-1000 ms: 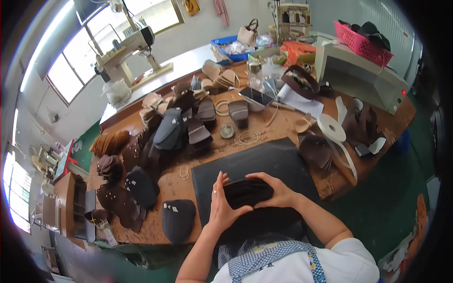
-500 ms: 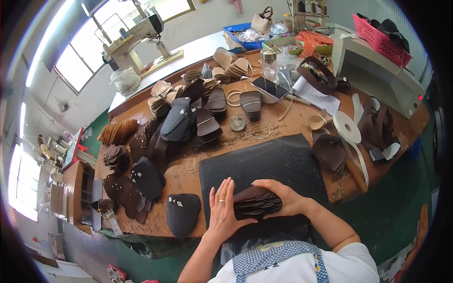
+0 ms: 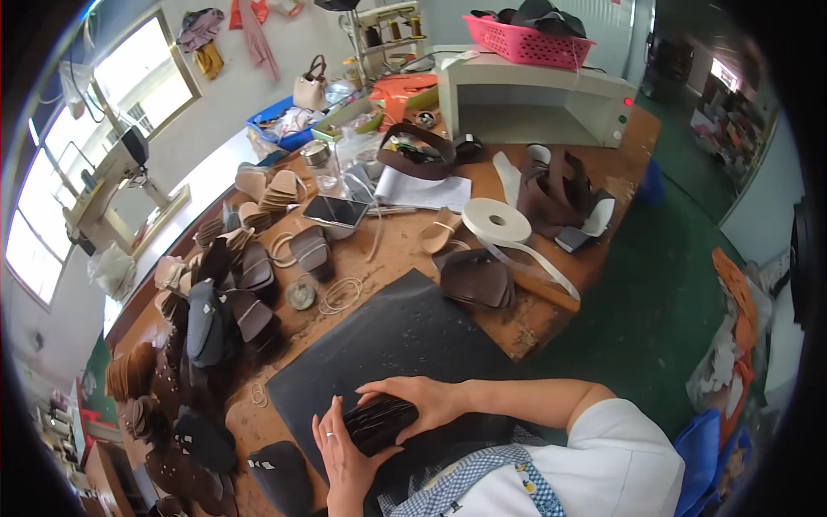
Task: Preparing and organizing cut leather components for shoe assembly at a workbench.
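Observation:
A thick stack of dark leather pieces (image 3: pixel 377 425) is held over the black mat (image 3: pixel 388 340) near the table's front edge. My left hand (image 3: pixel 343 452), with a ring on one finger, presses against the stack's left side. On the other side my right hand (image 3: pixel 422 405) curves round it, thumb low and fingers along the top. The pieces stand in many thin layers between my palms. Left of the mat lies a dark grey padded piece (image 3: pixel 282 476) with small white tags. Beyond the mat's far right corner is another pile of brown leather pieces (image 3: pixel 476 280).
A white tape roll (image 3: pixel 498 221) and curled brown strips (image 3: pixel 560 194) lie at the right. Farther back stand a phone (image 3: pixel 336 211), a glass jar (image 3: pixel 320 164) and a box-shaped machine (image 3: pixel 534 108) with a pink basket (image 3: pixel 527 41) on top. Bundled leather pieces (image 3: pixel 251 314) crowd the left.
My view has swung to the right, so the table appears shifted left and turned. Both hands keep hold of the leather stack, its layers now tilted differently.

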Demonstrator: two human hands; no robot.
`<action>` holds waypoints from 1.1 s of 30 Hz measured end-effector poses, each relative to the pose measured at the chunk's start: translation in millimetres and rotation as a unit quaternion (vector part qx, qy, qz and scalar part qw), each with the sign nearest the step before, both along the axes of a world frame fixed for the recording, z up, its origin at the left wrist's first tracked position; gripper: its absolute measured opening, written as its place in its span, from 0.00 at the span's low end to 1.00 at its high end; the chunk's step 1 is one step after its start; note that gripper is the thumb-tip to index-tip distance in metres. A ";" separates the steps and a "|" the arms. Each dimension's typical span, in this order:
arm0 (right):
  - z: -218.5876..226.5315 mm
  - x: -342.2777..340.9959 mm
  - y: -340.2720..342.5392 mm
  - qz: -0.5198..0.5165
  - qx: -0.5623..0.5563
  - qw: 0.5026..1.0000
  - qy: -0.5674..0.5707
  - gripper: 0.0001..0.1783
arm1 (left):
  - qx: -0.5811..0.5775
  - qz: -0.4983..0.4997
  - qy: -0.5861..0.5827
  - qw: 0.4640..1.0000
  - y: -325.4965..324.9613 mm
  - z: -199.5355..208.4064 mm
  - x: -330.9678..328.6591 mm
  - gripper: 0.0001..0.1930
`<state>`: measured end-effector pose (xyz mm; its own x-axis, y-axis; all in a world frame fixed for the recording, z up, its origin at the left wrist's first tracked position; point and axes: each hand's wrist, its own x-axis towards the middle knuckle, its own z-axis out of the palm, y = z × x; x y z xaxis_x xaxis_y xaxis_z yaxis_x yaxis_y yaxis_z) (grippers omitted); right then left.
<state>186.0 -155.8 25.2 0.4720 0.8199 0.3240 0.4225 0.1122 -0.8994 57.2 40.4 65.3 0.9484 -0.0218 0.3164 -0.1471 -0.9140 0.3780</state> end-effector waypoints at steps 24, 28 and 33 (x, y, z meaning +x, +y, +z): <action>-21.1 -6.2 14.3 -0.132 0.095 0.968 0.192 0.34 | -0.452 0.059 -0.045 0.889 8.8 -41.5 5.5 0.45; -2.6 -27.6 3.7 -0.139 0.144 0.907 0.370 0.26 | -0.588 0.138 -0.038 0.796 -21.3 -26.7 25.8 0.38; -10.4 -38.5 10.8 -0.199 0.152 0.846 0.472 0.31 | -0.662 0.159 -0.025 0.732 -36.3 -26.2 38.4 0.25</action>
